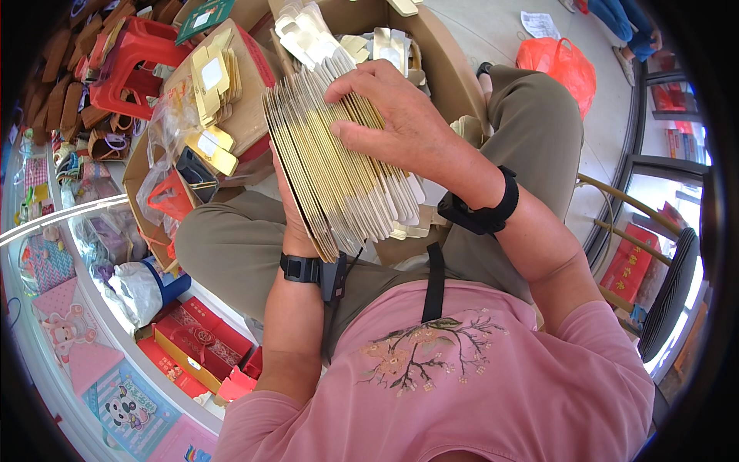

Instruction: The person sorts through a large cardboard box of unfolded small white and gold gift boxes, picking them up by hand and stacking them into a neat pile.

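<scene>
A thick stack of flat gold cardboard pieces with rounded tabs [331,154] is held up above my lap, its many edges fanned toward me. My left hand [288,196] grips the stack from the left and underneath; most of its fingers are hidden behind the cards. Over the stack's upper right side lies my right hand [392,115], thumb and index finger apart, the fingertips at the card edges. Beyond the stack, more loose gold cardboard pieces [304,31] lie in and over a large open cardboard box [454,58].
Left of the box, a bundle of gold pieces [212,77] rests on a brown carton [250,100]. A red plastic stool [127,69] stands farther left. A glass case [77,212] curves along my left. An orange-red plastic bag [558,69] lies on the floor near another person's legs [620,23].
</scene>
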Motion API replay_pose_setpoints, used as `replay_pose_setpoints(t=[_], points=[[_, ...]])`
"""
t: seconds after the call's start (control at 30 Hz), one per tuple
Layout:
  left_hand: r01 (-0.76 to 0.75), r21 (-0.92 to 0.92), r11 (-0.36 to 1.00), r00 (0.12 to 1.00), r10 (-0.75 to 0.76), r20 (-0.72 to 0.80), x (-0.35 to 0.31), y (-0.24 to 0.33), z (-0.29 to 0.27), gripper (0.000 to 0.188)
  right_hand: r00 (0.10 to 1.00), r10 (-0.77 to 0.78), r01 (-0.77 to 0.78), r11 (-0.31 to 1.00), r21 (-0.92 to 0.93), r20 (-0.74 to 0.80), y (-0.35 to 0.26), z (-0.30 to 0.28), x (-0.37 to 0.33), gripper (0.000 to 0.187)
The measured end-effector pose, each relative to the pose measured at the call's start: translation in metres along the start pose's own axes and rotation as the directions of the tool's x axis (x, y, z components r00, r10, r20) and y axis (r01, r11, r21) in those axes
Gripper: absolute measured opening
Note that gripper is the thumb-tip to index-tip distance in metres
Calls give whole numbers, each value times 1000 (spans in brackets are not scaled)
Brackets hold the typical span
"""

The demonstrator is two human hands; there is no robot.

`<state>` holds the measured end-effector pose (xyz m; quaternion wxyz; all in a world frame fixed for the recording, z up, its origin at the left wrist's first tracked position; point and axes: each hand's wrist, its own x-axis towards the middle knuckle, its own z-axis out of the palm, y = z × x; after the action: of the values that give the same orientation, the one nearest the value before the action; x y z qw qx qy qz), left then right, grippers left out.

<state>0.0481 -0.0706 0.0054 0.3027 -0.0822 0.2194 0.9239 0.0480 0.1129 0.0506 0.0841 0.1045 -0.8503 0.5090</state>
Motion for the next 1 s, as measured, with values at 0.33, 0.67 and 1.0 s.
replay_pose_setpoints(t=[0.33,0.67,1.0], points=[[-26,60,998,998,29,-48,3,2,-4,69,1000,-5,5,1000,-7,-24,0,2,-1,34],[-16,52,999,1000,17,-10,2,3,-10,69,999,17,-18,999,-39,-37,-9,3,-1,38],[6,62,998,994,0,-110,-1,-2,-2,72,999,30,-32,998,-48,-41,-12,4,-1,37]])
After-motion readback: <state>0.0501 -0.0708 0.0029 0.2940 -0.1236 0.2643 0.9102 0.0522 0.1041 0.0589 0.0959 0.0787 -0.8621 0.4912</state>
